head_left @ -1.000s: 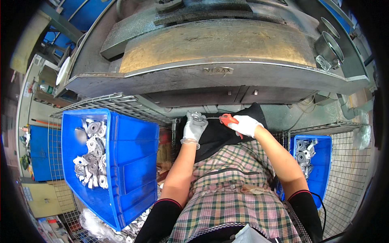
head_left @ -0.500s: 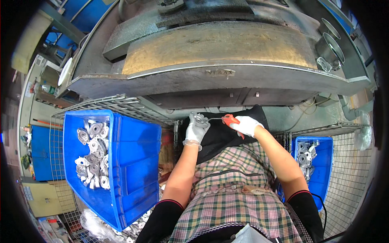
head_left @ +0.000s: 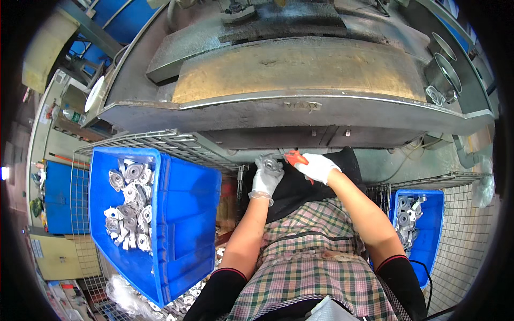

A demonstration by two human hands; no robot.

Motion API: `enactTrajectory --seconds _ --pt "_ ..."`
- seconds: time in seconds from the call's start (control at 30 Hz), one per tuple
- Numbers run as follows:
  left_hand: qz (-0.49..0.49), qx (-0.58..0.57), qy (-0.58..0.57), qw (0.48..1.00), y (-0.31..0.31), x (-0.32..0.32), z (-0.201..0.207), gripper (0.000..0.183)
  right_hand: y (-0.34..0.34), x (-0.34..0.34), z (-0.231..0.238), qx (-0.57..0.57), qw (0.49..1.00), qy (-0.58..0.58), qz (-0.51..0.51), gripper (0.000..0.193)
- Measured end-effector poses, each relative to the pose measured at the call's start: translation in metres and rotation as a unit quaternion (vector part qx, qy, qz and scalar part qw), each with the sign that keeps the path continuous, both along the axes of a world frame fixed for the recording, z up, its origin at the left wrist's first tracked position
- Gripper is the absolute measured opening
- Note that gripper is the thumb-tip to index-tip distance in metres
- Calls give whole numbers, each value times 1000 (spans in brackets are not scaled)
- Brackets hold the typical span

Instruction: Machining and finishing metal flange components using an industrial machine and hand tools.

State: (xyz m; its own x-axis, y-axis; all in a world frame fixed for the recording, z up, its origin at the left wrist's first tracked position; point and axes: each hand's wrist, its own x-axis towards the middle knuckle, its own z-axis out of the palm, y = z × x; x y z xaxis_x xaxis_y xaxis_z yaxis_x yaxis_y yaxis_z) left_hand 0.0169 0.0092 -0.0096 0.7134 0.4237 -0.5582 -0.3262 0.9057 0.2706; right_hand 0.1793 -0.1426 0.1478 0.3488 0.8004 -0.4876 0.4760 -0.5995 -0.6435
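Observation:
My left hand [head_left: 265, 183], in a white glove, is closed around a small grey metal casting [head_left: 271, 165] with a round opening. White-gloved as well, my right hand [head_left: 319, 168] grips a red-handled tool [head_left: 294, 157]. The tool's thin metal shaft points left and reaches over the casting; whether its tip touches the metal is too small to tell. Both hands are above a black cloth [head_left: 342, 160] on my lap. At my left a tilted blue bin [head_left: 187, 208] holds several similar castings [head_left: 128, 211].
Another blue bin [head_left: 436, 214] with castings stands at the right inside a wire cage [head_left: 463, 219]. A metal workbench [head_left: 300, 72] spans the far side, with a metal pot [head_left: 444, 72] at its right. Wire mesh [head_left: 160, 138] borders the left bin; clear plastic [head_left: 128, 297] lies below it.
My right hand has come closer to my left, bringing the red-handled tool's shaft further over the casting. The whole view has shifted slightly. Both hands keep their hold.

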Motion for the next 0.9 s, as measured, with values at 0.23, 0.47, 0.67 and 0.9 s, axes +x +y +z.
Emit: enactTrajectory --seconds 0.23,0.47,0.67,0.9 --pt "-14 -3 10 1000 3 2 -2 56 15 -3 -12 -15 999 -33 6 47" --pt "2 -29 21 999 1 3 3 56 15 -4 -7 -30 999 -29 12 47" --pt "-23 -5 6 1000 1 5 3 54 14 -1 -7 -25 999 -37 -9 46" --pt "-18 9 4 1000 0 2 7 50 12 0 -1 -63 997 -11 -30 44"
